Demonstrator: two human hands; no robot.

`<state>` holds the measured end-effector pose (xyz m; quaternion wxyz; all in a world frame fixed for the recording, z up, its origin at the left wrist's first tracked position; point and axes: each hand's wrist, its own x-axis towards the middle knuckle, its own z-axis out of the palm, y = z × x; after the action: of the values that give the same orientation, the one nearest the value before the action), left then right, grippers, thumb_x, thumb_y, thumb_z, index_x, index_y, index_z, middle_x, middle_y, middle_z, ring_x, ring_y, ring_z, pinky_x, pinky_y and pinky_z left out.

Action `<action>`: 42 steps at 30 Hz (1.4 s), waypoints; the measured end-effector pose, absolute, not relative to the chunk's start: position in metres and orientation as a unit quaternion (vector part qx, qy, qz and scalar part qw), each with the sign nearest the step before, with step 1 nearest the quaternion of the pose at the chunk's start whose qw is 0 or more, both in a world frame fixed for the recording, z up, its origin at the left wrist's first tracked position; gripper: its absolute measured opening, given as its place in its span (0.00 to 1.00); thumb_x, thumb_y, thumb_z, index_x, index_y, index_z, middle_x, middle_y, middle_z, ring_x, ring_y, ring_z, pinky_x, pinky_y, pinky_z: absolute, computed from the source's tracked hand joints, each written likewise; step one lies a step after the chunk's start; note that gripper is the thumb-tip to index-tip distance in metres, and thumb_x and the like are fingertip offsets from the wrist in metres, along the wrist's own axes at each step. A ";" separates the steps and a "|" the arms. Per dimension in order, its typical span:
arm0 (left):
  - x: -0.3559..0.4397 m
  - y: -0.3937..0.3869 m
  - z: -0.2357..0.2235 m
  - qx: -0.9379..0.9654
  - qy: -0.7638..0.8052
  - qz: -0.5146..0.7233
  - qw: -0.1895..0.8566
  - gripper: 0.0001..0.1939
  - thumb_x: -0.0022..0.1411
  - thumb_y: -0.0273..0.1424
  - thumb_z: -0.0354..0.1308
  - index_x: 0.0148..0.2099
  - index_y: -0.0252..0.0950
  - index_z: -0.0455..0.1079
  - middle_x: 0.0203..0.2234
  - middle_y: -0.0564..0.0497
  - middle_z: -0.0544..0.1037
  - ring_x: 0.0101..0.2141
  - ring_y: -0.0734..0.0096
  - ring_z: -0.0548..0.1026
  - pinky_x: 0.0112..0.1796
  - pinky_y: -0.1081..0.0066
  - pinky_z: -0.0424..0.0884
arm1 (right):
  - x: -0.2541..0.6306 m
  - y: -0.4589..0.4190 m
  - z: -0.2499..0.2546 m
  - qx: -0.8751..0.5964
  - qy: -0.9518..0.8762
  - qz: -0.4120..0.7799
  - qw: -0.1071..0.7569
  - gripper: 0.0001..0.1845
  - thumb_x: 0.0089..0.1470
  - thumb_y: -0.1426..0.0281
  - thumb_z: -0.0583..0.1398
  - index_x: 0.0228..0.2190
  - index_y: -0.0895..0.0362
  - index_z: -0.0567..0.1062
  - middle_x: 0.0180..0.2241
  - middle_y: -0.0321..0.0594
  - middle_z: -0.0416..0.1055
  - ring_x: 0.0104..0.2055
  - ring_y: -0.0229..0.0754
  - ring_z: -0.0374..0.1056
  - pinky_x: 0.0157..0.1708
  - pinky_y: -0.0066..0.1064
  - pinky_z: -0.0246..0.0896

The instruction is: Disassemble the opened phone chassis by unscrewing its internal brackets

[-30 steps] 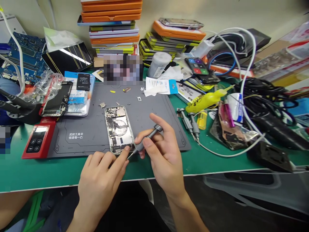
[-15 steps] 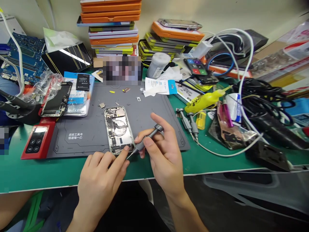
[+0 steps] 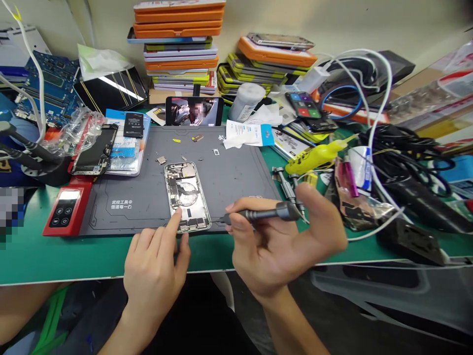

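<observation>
An opened smartphone [image 3: 191, 219] lies on the grey work mat [image 3: 144, 185], its inner boards and a round coil exposed. My left hand [image 3: 157, 261] rests at its lower left; the stretched index fingertip touches the phone's left edge. The left thumb is apart from that finger, by the bottom edge, and the other fingers are curled. In my right hand [image 3: 273, 246] a dark grey screwdriver [image 3: 264, 213] is held between thumb and fingers, nearly level. Its tip points left, to the right of the phone and apart from it. Small loose parts, among them a metal plate [image 3: 161, 160], lie above the phone.
A red device with buttons [image 3: 64, 212] sits at the mat's left. Behind stand a propped phone playing video [image 3: 194, 112] and stacked orange cases [image 3: 177, 29]. On the right are more screwdrivers [image 3: 285, 187], a yellow bottle [image 3: 314, 155], and black cables [image 3: 399, 162].
My right hand has drawn the screwdriver away from the phone's lower edge to the right and turned it nearly level. The left index finger has moved from the bottom to the left edge.
</observation>
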<state>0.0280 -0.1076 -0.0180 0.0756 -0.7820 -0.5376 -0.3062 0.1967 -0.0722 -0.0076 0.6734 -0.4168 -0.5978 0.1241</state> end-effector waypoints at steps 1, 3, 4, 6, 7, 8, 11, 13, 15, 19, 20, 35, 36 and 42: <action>0.028 -0.108 -0.018 -0.776 -0.544 -0.309 0.081 0.21 0.75 0.26 0.61 0.67 0.29 0.69 0.25 0.56 0.71 0.28 0.68 0.67 0.34 0.65 0.62 | 0.197 -0.070 -0.009 -0.405 -0.620 0.095 0.666 0.34 0.65 0.75 0.67 0.66 0.40 0.65 0.41 0.38 0.73 0.34 0.43 0.77 0.32 0.40 0.79; 0.029 -0.108 -0.018 -0.768 -0.555 -0.307 0.089 0.21 0.75 0.27 0.61 0.66 0.29 0.70 0.25 0.56 0.71 0.28 0.67 0.67 0.34 0.64 0.62 | 0.197 -0.065 -0.013 -0.387 -0.651 0.065 0.650 0.30 0.67 0.74 0.65 0.64 0.43 0.65 0.41 0.38 0.73 0.32 0.42 0.75 0.31 0.40 0.79; 0.029 -0.108 -0.019 -0.767 -0.557 -0.305 0.093 0.20 0.75 0.27 0.61 0.66 0.29 0.71 0.25 0.56 0.71 0.28 0.67 0.67 0.34 0.64 0.61 | 0.197 -0.064 -0.015 -0.382 -0.661 0.068 0.643 0.28 0.68 0.73 0.64 0.64 0.44 0.65 0.40 0.38 0.72 0.31 0.41 0.75 0.29 0.37 0.78; 0.028 -0.108 -0.019 -0.769 -0.558 -0.297 0.097 0.20 0.75 0.27 0.61 0.65 0.28 0.72 0.25 0.55 0.71 0.28 0.66 0.66 0.34 0.63 0.61 | 0.196 -0.062 -0.019 -0.380 -0.675 0.103 0.623 0.28 0.68 0.73 0.63 0.64 0.45 0.64 0.39 0.38 0.73 0.32 0.40 0.74 0.27 0.33 0.77; 0.028 -0.108 -0.019 -0.771 -0.556 -0.293 0.099 0.20 0.74 0.27 0.62 0.64 0.28 0.72 0.24 0.55 0.71 0.28 0.65 0.65 0.34 0.63 0.60 | 0.196 -0.062 -0.020 -0.382 -0.680 0.125 0.613 0.29 0.68 0.74 0.63 0.64 0.44 0.63 0.39 0.38 0.73 0.33 0.40 0.74 0.27 0.32 0.77; 0.028 -0.108 -0.019 -0.774 -0.553 -0.289 0.102 0.19 0.74 0.27 0.62 0.64 0.28 0.73 0.24 0.55 0.71 0.28 0.65 0.65 0.33 0.63 0.60 | 0.196 -0.063 -0.021 -0.384 -0.682 0.141 0.607 0.30 0.68 0.74 0.63 0.65 0.44 0.62 0.39 0.38 0.73 0.33 0.39 0.74 0.28 0.32 0.77; 0.028 -0.107 -0.018 -0.781 -0.545 -0.286 0.108 0.17 0.74 0.25 0.60 0.62 0.29 0.75 0.24 0.54 0.70 0.29 0.64 0.63 0.33 0.63 0.58 | 0.196 -0.064 -0.021 -0.380 -0.692 0.158 0.593 0.32 0.68 0.76 0.63 0.66 0.44 0.61 0.40 0.38 0.73 0.34 0.38 0.73 0.30 0.32 0.78; 0.028 -0.107 -0.019 -0.782 -0.544 -0.286 0.107 0.17 0.73 0.24 0.60 0.62 0.30 0.75 0.24 0.54 0.70 0.29 0.64 0.63 0.33 0.63 0.58 | 0.196 -0.064 -0.020 -0.375 -0.702 0.155 0.586 0.32 0.69 0.76 0.62 0.66 0.44 0.61 0.40 0.38 0.73 0.35 0.39 0.74 0.30 0.33 0.78; 0.028 -0.107 -0.020 -0.781 -0.546 -0.284 0.105 0.18 0.73 0.24 0.60 0.63 0.30 0.75 0.24 0.54 0.70 0.29 0.64 0.63 0.33 0.63 0.58 | 0.196 -0.063 -0.019 -0.377 -0.709 0.151 0.577 0.31 0.69 0.76 0.62 0.66 0.43 0.61 0.41 0.39 0.73 0.36 0.40 0.75 0.30 0.33 0.78; 0.029 -0.107 -0.021 -0.780 -0.547 -0.284 0.103 0.18 0.73 0.24 0.61 0.63 0.30 0.75 0.24 0.54 0.70 0.29 0.64 0.63 0.33 0.62 0.58 | 0.195 -0.061 -0.020 -0.382 -0.711 0.149 0.572 0.32 0.69 0.76 0.62 0.66 0.43 0.61 0.44 0.41 0.74 0.38 0.41 0.76 0.29 0.34 0.78; 0.029 -0.107 -0.021 -0.781 -0.546 -0.285 0.103 0.18 0.73 0.24 0.61 0.62 0.30 0.75 0.24 0.54 0.70 0.29 0.64 0.63 0.33 0.62 0.58 | 0.195 -0.061 -0.020 -0.381 -0.711 0.150 0.572 0.32 0.69 0.76 0.62 0.66 0.43 0.61 0.45 0.41 0.74 0.38 0.41 0.76 0.30 0.34 0.79; 0.026 -0.108 -0.020 -0.793 -0.534 -0.276 0.100 0.20 0.74 0.28 0.65 0.65 0.33 0.75 0.25 0.54 0.70 0.30 0.63 0.61 0.33 0.61 0.56 | 0.197 -0.064 -0.019 -0.364 -0.668 0.209 0.614 0.28 0.71 0.73 0.61 0.66 0.43 0.62 0.41 0.39 0.76 0.37 0.40 0.77 0.30 0.31 0.80; 0.025 -0.108 -0.020 -0.793 -0.533 -0.276 0.099 0.20 0.74 0.29 0.65 0.65 0.33 0.75 0.25 0.54 0.70 0.30 0.63 0.61 0.33 0.61 0.56 | 0.197 -0.064 -0.020 -0.354 -0.674 0.208 0.614 0.29 0.70 0.73 0.61 0.67 0.44 0.62 0.41 0.40 0.76 0.37 0.40 0.77 0.30 0.32 0.80; 0.025 -0.108 -0.020 -0.794 -0.528 -0.283 0.098 0.18 0.75 0.29 0.63 0.64 0.33 0.76 0.24 0.54 0.69 0.30 0.64 0.61 0.34 0.62 0.56 | 0.199 -0.063 -0.019 -0.310 -0.719 0.179 0.595 0.33 0.70 0.76 0.61 0.70 0.45 0.60 0.43 0.43 0.80 0.40 0.44 0.81 0.37 0.40 0.84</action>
<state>0.0249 -0.1082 -0.0198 0.0978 -0.7945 -0.5284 -0.2828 0.1988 -0.0626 -0.0186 0.5951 -0.3104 -0.7194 0.1787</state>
